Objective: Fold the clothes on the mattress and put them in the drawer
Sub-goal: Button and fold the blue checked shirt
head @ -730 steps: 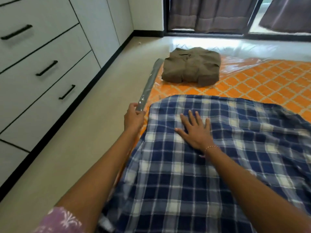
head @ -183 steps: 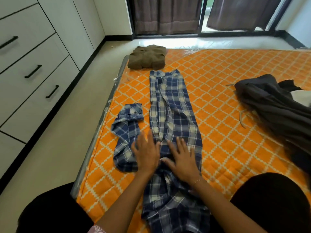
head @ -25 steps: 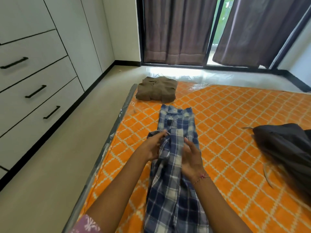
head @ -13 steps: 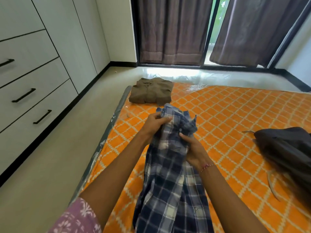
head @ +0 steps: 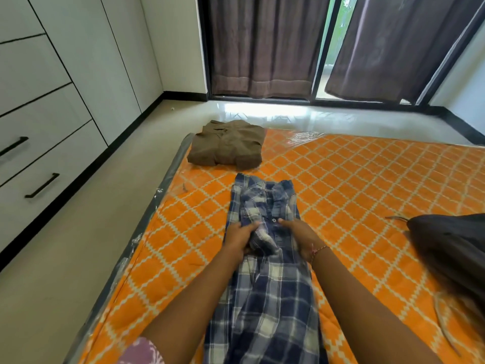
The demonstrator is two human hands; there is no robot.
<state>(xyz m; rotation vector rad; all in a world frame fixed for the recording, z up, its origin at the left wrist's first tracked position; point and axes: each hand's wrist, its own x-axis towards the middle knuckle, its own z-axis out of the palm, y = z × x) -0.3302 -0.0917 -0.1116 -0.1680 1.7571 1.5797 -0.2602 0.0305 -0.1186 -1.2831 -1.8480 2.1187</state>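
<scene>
The blue plaid shirt (head: 265, 258) lies in a long strip on the orange mattress (head: 367, 195), running under and beyond both hands; left hand (head: 240, 237) and right hand (head: 301, 237) each grip bunched fabric at its middle, folded olive shirt (head: 227, 144) well ahead

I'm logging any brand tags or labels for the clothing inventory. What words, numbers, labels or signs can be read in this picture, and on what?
None can be read.
Plaid shirt: no tag or print shows; the left hand and right hand grip it mid-length.
Folded brown shirt: no label shows.
Dark garment: no print shows.
Drawer fronts and mattress: only handles and a pattern, no lettering.
</scene>
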